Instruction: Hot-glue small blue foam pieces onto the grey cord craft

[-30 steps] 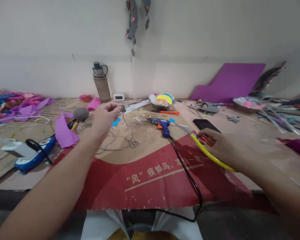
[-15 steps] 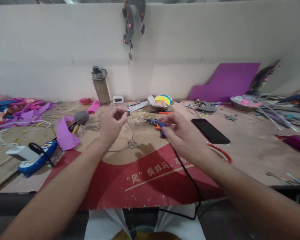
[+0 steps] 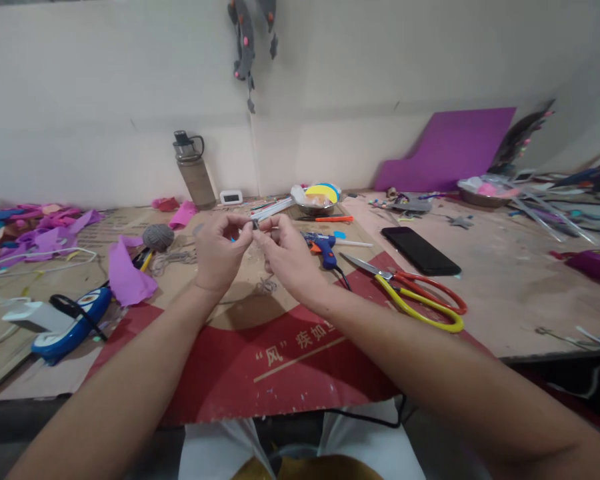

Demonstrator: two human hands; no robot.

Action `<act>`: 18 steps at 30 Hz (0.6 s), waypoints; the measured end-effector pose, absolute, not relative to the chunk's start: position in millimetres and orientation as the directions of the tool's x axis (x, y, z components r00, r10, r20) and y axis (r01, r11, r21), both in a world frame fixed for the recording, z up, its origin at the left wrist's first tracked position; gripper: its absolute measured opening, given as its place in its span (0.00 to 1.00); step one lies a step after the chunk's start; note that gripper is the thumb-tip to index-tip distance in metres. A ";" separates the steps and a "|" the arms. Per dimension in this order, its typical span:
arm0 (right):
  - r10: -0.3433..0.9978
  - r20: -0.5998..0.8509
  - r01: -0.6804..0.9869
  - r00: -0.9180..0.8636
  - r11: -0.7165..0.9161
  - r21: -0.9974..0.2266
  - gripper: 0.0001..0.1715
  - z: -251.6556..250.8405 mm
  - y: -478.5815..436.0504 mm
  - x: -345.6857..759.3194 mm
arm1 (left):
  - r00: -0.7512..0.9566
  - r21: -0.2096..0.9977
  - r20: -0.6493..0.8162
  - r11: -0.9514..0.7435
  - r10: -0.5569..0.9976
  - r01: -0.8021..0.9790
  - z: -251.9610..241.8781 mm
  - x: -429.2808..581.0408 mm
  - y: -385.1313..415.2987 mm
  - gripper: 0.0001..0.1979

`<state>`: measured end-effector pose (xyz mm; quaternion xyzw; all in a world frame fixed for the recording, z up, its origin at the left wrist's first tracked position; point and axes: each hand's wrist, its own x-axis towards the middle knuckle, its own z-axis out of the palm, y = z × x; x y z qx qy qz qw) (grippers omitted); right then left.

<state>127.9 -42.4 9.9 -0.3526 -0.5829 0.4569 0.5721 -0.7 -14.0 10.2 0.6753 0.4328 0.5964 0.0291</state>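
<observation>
My left hand [image 3: 223, 250] pinches a small dark grey piece [image 3: 255, 225] between thumb and finger; its exact kind is too small to tell. Fingertip to fingertip with it, my right hand [image 3: 286, 259] is closed on the same piece from the right. A strand of grey yarn [image 3: 267, 287] lies loosely coiled on the cardboard below the hands. Just right of my right hand rests a blue glue gun [image 3: 326, 252], its orange part partly hidden. Scissors [image 3: 405, 291] with red and yellow handles lie slightly spread, farther right.
A grey yarn ball [image 3: 158, 237] and purple felt [image 3: 129, 272] are on the left, near a blue power strip [image 3: 73, 330]. A bottle [image 3: 196, 175] stands by the wall. To the right lies a black phone [image 3: 420, 251]; a bowl [image 3: 317, 203] sits behind.
My right hand has left the glue gun and moved left to meet my left hand at the small grey piece. The scissors, mostly hidden by my arm before, now show.
</observation>
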 end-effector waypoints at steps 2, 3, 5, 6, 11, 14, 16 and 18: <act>0.905 0.423 -0.026 -0.044 0.423 -0.906 0.05 10.1 -42.6 129.8 | -0.135 0.652 0.722 -0.603 0.678 0.459 9.2 1.5 -13.7 0.03; 0.892 0.450 0.014 -0.024 0.451 -0.893 0.03 9.3 -41.9 130.3 | -0.150 0.685 0.699 -0.593 0.699 0.423 9.0 2.4 -13.8 0.04; 0.878 0.479 0.070 -0.002 0.478 -0.875 0.02 6.5 -39.7 130.5 | -0.163 0.723 0.666 -0.576 0.728 0.381 9.1 4.1 -14.5 0.04; 0.871 0.492 0.093 0.001 0.490 -0.867 0.02 4.8 -38.5 130.5 | -0.167 0.736 0.654 -0.568 0.738 0.370 9.3 4.7 -15.0 0.03; 0.797 0.603 0.232 -0.043 0.595 -0.770 0.05 0.4 -35.9 132.0 | -0.194 0.790 0.599 -0.534 0.777 0.301 8.5 5.8 -14.8 0.04; 0.764 0.644 0.304 -0.046 0.625 -0.719 0.06 1.5 -35.9 134.0 | -0.211 0.836 0.548 -0.521 0.810 0.172 7.1 6.7 -12.9 0.04; 0.750 0.660 0.330 -0.046 0.635 -0.698 0.06 2.3 -36.0 134.9 | -0.204 0.869 0.493 -0.490 0.846 0.066 6.9 7.8 -12.2 0.04; 0.755 0.655 0.332 -0.042 0.629 -0.703 0.05 2.7 -35.9 135.4 | -0.182 0.894 0.438 -0.448 0.881 -0.017 7.6 9.2 -12.3 0.05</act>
